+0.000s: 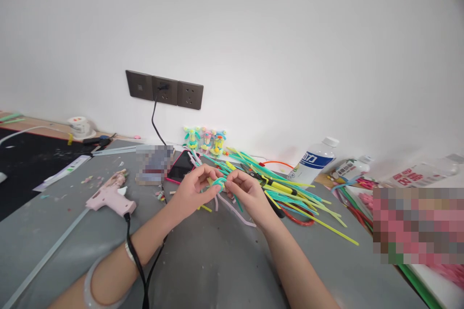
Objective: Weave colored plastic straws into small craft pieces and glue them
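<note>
My left hand (194, 187) and my right hand (246, 194) meet above the grey table (203, 260), both pinched on a bent teal pipe cleaner (218, 182) held between them. Its loose ends, some pale pink, hang down toward the table. Just behind and to the right of my hands lies a heap of teal and yellow pipe cleaners (286, 192). A bangle and a band sit on my left wrist.
A pink glue gun (110, 196) lies at left, its black cord running under my left arm. A phone (181, 166), three small pipe-cleaner figures (206, 140), a wall socket (164, 89), lying bottles (317, 159) and a red loop (299, 217) surround the heap.
</note>
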`<state>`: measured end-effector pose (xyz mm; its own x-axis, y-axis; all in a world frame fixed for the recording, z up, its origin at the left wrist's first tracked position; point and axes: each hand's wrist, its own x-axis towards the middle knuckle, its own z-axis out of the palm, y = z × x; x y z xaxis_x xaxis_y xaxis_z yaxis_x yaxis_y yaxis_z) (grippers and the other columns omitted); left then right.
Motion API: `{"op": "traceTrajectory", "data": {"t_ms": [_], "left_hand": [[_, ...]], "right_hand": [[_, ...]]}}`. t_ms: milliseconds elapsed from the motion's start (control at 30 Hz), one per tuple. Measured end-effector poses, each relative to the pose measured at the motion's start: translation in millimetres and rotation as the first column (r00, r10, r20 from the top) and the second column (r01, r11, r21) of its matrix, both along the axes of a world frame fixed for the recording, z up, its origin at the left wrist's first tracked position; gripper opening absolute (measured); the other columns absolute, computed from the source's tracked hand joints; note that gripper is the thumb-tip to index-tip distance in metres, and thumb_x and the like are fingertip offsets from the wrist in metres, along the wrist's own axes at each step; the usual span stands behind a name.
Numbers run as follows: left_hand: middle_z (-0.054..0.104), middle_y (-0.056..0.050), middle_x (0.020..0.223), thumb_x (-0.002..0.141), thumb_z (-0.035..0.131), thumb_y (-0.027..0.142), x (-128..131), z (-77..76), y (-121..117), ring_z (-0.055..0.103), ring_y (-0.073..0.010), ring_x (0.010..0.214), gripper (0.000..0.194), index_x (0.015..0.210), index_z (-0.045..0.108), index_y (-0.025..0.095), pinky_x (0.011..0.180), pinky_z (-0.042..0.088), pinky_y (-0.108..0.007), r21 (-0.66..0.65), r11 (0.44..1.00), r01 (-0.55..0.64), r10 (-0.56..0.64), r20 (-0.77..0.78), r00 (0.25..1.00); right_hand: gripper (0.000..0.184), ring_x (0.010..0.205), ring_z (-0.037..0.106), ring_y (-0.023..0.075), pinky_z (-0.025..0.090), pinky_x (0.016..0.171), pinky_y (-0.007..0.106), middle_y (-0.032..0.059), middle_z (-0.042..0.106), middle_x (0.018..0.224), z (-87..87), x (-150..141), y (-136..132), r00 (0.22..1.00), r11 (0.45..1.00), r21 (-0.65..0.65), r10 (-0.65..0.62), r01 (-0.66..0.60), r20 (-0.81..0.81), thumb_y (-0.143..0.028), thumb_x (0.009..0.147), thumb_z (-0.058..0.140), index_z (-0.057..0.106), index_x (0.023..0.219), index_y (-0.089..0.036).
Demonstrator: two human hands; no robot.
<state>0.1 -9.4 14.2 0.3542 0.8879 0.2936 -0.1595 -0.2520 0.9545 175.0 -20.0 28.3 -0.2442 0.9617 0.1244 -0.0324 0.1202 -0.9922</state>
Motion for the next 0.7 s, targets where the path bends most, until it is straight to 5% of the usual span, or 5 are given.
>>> {"op": "traceTrajectory", "data": {"t_ms": [167,367,700], "left_hand": [[0.059,-0.006,0.097,0.079,0.068,0.036,1.1,5.9,-1.4,0.058,-0.0126,0.074,0.025,0.083,0.05,0.018,0.06,0.05,-0.023,-0.04,0.999,0.012,-0.009,0.072,0.997],[0.063,-0.008,0.094,0.08,0.068,0.031,1.2,7.2,-0.7,0.061,-0.0203,0.097,0.015,0.085,0.065,0.017,0.076,0.052,-0.028,0.061,0.996,-0.07,0.065,0.088,0.994],[0.066,-0.006,0.09,0.078,0.069,0.03,2.0,5.9,-0.6,0.064,-0.0179,0.085,0.015,0.085,0.067,0.017,0.074,0.052,-0.029,-0.002,0.994,-0.111,0.111,0.089,0.99]], "right_hand": [[0.032,0.056,0.04,0.0111,0.032,0.054,0.025,-0.0031,0.047,0.062,0.7,0.6,0.1,0.999,0.999,0.051,-0.018,0.016,0.047,-0.048,0.078,0.068,0.055,0.073,-0.019],[0.033,0.049,0.035,0.0073,0.029,0.048,0.021,-0.0071,0.042,0.056,-2.4,-1.9,-0.3,0.998,0.998,-0.012,0.069,-0.069,0.005,-0.046,0.078,0.07,0.052,0.072,-0.019],[0.029,0.048,0.059,0.0098,0.041,0.046,0.019,-0.0023,0.064,0.058,-6.5,-6.6,-2.2,0.968,0.967,-0.105,0.217,-0.231,-0.13,-0.043,0.082,0.069,0.053,0.08,-0.019]]}}
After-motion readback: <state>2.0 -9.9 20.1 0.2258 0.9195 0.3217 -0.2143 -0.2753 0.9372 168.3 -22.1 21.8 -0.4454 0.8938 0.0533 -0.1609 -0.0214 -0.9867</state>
